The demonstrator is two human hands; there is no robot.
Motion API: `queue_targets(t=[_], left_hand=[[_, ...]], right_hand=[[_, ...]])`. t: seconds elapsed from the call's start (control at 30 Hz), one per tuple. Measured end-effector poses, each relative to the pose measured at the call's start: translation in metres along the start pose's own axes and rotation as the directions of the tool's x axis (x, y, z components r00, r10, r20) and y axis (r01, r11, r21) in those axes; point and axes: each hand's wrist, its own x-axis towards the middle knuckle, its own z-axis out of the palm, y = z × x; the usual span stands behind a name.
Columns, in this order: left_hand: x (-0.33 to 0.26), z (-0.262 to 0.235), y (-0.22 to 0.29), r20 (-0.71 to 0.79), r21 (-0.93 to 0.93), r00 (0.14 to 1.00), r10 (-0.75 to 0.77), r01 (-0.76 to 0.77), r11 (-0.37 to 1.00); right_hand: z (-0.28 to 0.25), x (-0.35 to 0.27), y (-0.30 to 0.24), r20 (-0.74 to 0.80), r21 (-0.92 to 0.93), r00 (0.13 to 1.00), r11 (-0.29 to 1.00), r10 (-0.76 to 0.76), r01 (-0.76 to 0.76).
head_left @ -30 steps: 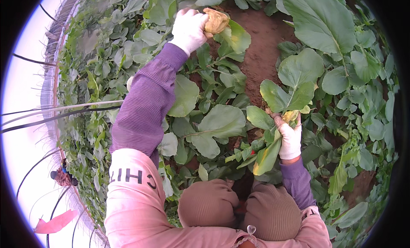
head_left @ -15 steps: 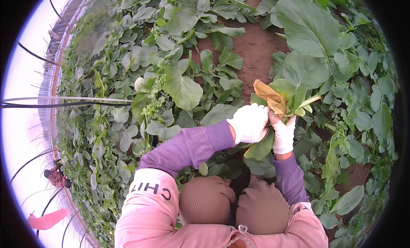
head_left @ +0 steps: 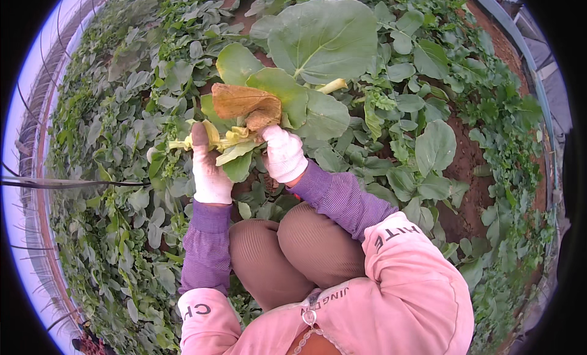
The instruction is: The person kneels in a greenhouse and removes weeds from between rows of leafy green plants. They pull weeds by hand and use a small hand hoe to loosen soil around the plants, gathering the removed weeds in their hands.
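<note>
Both my hands wear white gloves and meet just above my knees. My left hand (head_left: 209,172) is closed around yellowed leaf stalks (head_left: 227,139) at the base of a pulled leafy plant. My right hand (head_left: 283,154) grips the same plant from the right, right under a brown withered leaf (head_left: 244,102). The plant's broad green leaves (head_left: 309,107) fan out above both hands. An even larger round leaf (head_left: 324,40) lies behind them. The stem itself is hidden between the gloves.
Dense low green plants cover the bed on every side. Bare red-brown soil (head_left: 466,156) shows at the right. My knees in brown trousers (head_left: 287,251) are directly below the hands. A thin dark pipe (head_left: 67,184) runs at the left, a metal rail (head_left: 520,46) at the upper right.
My left hand came back from a far reach with a brown leaf and joined the right hand at the plant. Both now hold the plant closer to my knees; the view has swung round.
</note>
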Motion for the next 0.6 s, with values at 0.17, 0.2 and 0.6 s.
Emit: queue_targets(t=[0.17,0.2,0.6], left_hand=[[-0.005,0.011,0.0,-0.213,0.519,0.923,0.32,-0.17,0.838],[-0.007,0.013,-0.006,-0.217,0.649,0.869,0.445,-0.212,0.731],[-0.044,0.046,-0.043,0.0,0.671,0.984,0.178,-0.132,0.729]], right_hand=[[-0.042,0.01,-0.042,0.329,-0.23,0.857,0.914,0.397,-0.335],[-0.049,0.014,-0.043,0.334,-0.166,0.764,0.832,0.552,-0.529],[-0.1,0.039,-0.083,0.827,0.043,0.468,0.795,0.312,-0.605]])
